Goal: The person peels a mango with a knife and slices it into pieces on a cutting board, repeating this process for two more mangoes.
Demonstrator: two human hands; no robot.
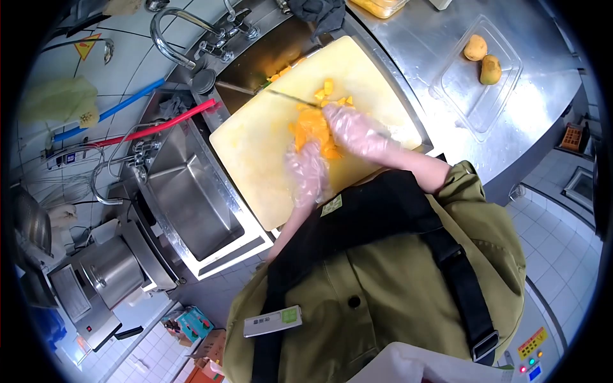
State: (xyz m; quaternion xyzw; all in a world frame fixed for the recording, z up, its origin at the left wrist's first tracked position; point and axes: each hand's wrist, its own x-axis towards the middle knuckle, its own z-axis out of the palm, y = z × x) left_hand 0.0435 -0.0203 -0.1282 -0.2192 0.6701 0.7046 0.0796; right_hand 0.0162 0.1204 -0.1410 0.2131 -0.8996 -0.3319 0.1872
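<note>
A pale yellow cutting board (249, 166) lies across the sink. Orange fruit pieces (311, 125) are heaped near its middle, with small cubes (328, 86) behind them. My right hand (357, 131), in a clear plastic glove, is closed round the knife's handle end. The knife's thin blade (290, 97) points left over the board, just behind the heap. My left hand (308, 171), gloved too, rests its fingers on the near side of the fruit; its fingertips are partly hidden against the pieces.
At the right, a clear tray (447, 96) holds two yellow fruits (490, 70) on the steel counter (408, 38). An empty sink basin (191, 198) is left of the board. Faucets (172, 38) and a dark cloth (319, 14) are behind; a steel pot (115, 271) stands far left.
</note>
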